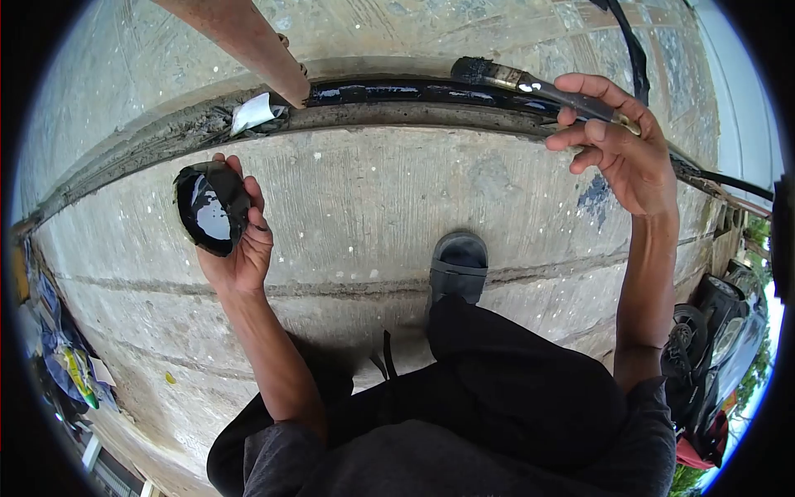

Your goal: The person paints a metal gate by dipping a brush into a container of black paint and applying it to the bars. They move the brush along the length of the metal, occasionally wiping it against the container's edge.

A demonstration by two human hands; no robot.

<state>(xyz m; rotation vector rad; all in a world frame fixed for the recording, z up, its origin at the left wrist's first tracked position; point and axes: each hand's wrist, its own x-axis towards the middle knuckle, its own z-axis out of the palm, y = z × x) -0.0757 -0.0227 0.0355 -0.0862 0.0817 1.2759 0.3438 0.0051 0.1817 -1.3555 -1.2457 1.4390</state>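
A left hand [247, 263] curls its fingers around a cup [232, 186] of glossy black liquid [212, 219]. Rightward, a wet-looking black bar [373, 91] crosses the concrete [373, 190]. A brush [534, 85], bristles near the bar, contact unclear, sits pinched in the right hand [625, 153]. Coating appears under way; another stroke likely calls for bristles laid along the bar.

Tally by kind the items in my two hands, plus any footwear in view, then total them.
Paintbrush, in the right hand: 1
Container of glossy black liquid, in the left hand: 1
Dark slide sandal, on the concrete: 1
Total: 3
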